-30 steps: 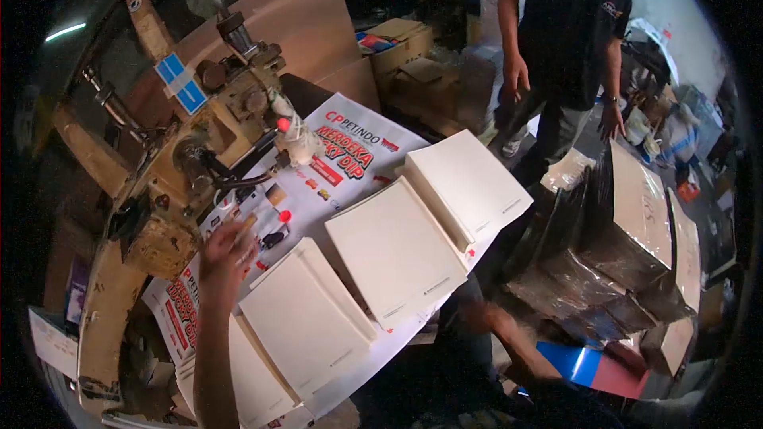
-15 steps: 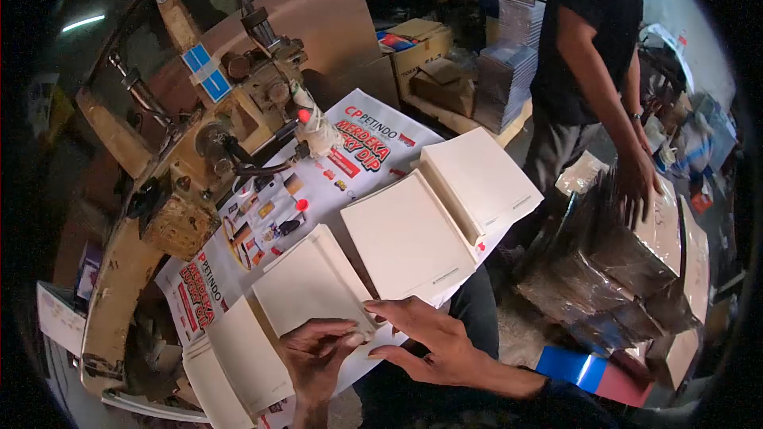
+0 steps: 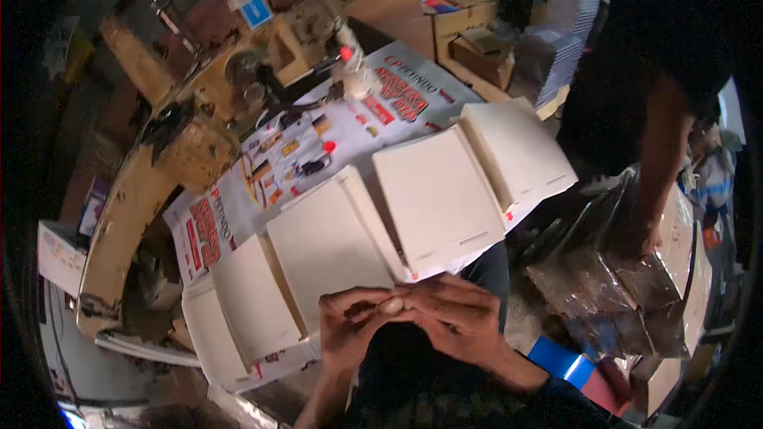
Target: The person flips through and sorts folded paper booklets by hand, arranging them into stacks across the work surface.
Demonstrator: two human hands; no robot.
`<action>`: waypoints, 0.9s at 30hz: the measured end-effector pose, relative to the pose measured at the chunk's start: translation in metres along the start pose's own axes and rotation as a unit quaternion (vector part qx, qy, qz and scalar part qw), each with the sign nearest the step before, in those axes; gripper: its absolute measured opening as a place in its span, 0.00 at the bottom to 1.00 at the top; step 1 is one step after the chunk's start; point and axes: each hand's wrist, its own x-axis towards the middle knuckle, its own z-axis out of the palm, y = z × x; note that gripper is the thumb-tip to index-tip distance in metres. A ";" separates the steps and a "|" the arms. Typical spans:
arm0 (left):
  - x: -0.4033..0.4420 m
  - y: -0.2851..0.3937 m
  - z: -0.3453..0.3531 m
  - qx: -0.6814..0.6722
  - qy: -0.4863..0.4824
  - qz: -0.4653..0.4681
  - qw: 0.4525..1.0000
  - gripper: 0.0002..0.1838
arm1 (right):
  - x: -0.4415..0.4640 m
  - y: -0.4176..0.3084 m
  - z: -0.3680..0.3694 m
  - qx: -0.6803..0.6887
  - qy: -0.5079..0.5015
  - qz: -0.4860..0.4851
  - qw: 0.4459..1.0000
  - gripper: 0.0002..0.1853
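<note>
In front of my lap, my left hand (image 3: 354,319) and my right hand (image 3: 457,319) meet with their fingertips pinched together. Whatever lies between the fingers, if anything, is hidden. Just beyond them is a stack of cream paper sheets (image 3: 330,234), its near edge close to my fingertips. To its right sits another cream stack (image 3: 437,195), with small print along its lower edge. A further stack (image 3: 520,147) lies at the far right, and more stacks (image 3: 254,298) spread to the left. All rest on a printed banner (image 3: 314,143).
A worn tan machine (image 3: 195,147) stands at the left, its white-wrapped part (image 3: 355,75) over the banner. On the right, a co-worker's arm (image 3: 666,159) reaches onto plastic-wrapped bundles (image 3: 588,262). Cardboard boxes (image 3: 461,16) and stacked books (image 3: 544,63) stand behind.
My hands, apart with the right fingers spread before, have come together at the fingertips. The view has shifted, so the stacks and machine sit differently. The co-worker's hand has moved lower on the bundles.
</note>
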 end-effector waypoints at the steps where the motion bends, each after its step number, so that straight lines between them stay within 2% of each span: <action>1: -0.001 0.000 0.000 -0.003 -0.014 -0.027 1.000 0.08 | 0.001 -0.001 -0.003 -0.029 -0.007 0.010 1.000 0.19; 2: -0.006 0.001 0.005 -0.002 -0.004 -0.036 0.999 0.08 | 0.003 -0.003 -0.006 -0.060 -0.014 0.021 0.998 0.18; 4: -0.012 0.004 0.019 -0.201 0.054 -0.083 0.974 0.09 | 0.000 0.004 -0.004 -0.065 0.008 0.016 0.998 0.18; 5: -0.016 0.002 0.020 -0.129 0.045 -0.068 0.988 0.10 | -0.005 0.009 -0.004 -0.077 0.014 0.013 0.997 0.18; 6: -0.020 0.002 0.019 -0.131 0.047 -0.070 0.988 0.10 | -0.008 0.012 -0.005 -0.089 0.021 0.010 0.996 0.17; 8: -0.024 0.003 0.015 0.056 0.011 -0.026 0.998 0.11 | -0.009 0.003 -0.008 -0.077 0.007 0.003 0.997 0.16; 9: -0.027 0.000 0.014 0.056 0.012 -0.028 0.998 0.11 | -0.007 -0.002 -0.008 -0.066 0.013 -0.007 0.998 0.16; 11: -0.030 -0.009 0.012 -0.079 -0.016 -0.011 0.997 0.16 | -0.005 -0.009 -0.007 -0.051 0.036 -0.020 0.998 0.16; 12: -0.028 -0.011 0.011 -0.078 -0.024 -0.011 0.997 0.16 | -0.004 -0.008 -0.008 -0.056 0.042 -0.021 0.997 0.16; 14: -0.023 -0.012 0.015 -0.271 0.016 -0.071 0.960 0.21 | -0.004 -0.008 -0.012 -0.034 0.038 0.020 0.999 0.15; 15: -0.020 -0.009 0.018 -0.273 0.012 -0.073 0.959 0.21 | -0.003 -0.008 -0.014 -0.038 0.040 0.022 0.998 0.15; 17: -0.006 0.000 0.023 -0.346 0.082 -0.031 0.934 0.25 | 0.001 -0.008 -0.017 0.110 0.158 0.225 0.955 0.11; 18: -0.003 -0.001 0.021 -0.346 0.092 -0.034 0.933 0.25 | 0.001 -0.008 -0.017 0.183 0.209 0.326 0.904 0.09; 20: 0.002 -0.006 0.015 -0.259 0.078 -0.001 0.963 0.24 | 0.000 -0.002 -0.018 0.187 0.193 0.341 0.901 0.09; 22: 0.002 -0.004 0.016 -0.265 0.094 0.003 0.960 0.23 | -0.007 0.006 -0.020 0.190 0.178 0.347 0.901 0.08; 24: 0.001 0.002 0.020 -0.133 0.133 -0.002 0.982 0.23 | -0.022 0.012 -0.018 0.107 0.140 0.335 0.926 0.09; 25: 0.001 0.002 0.019 -0.169 0.149 0.010 0.974 0.23 | -0.025 0.011 -0.016 0.110 0.132 0.337 0.926 0.09; 27: 0.001 -0.009 0.010 -0.131 0.161 0.035 0.978 0.21 | -0.021 0.013 -0.010 0.152 0.150 0.248 0.945 0.11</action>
